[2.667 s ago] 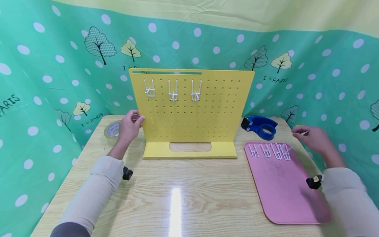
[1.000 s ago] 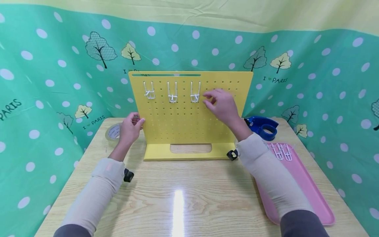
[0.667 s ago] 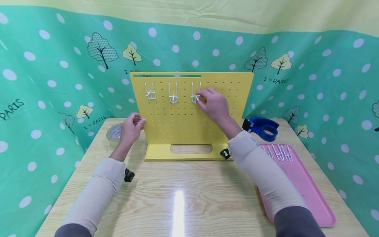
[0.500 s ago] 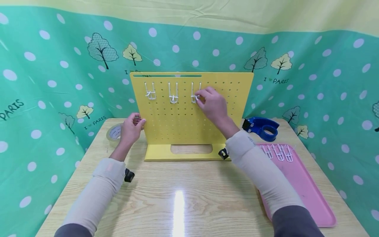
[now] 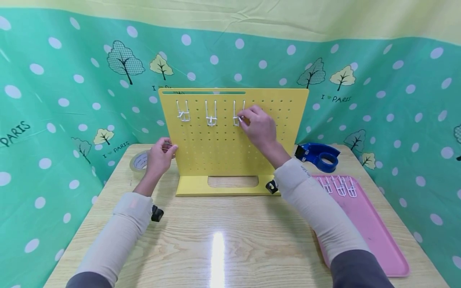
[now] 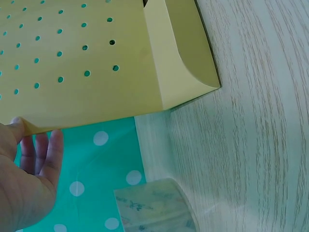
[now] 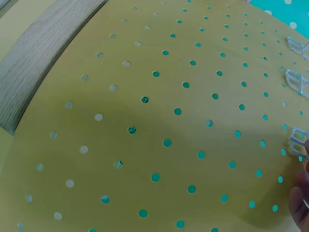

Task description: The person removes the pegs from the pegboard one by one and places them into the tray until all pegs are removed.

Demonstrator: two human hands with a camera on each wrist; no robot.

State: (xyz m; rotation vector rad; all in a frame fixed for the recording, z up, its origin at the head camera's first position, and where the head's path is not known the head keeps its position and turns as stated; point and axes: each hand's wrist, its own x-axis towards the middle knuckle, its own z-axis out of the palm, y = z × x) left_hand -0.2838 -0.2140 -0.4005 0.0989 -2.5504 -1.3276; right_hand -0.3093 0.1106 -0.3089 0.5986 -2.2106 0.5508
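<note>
A yellow pegboard (image 5: 216, 152) stands upright on its foot on the table. My left hand (image 5: 160, 156) holds its left edge, thumb on the front face and fingers behind, as the left wrist view shows. Three white wire hooks hang in the upper rows: a left hook (image 5: 183, 112), a middle hook (image 5: 211, 116) and a right-hand hook (image 5: 235, 112). With thumb and fingertips my right hand (image 5: 259, 126) pinches the front end of the right-hand hook, covering part of it. In the right wrist view, fingers (image 7: 300, 198) show at the lower right edge by that hook.
A pink tray (image 5: 374, 240) with several white wire hooks (image 5: 340, 186) lies at the right, partly behind my right sleeve. A blue tape dispenser (image 5: 318, 155) sits behind it. Left of the board is a tape roll (image 5: 139, 161). A green patterned curtain (image 5: 266, 52) surrounds the table.
My right hand has gone from above the tray's far right edge leftward to the board, and its fingertips have closed on the right-hand hook. My left hand has stayed on the board's edge.
</note>
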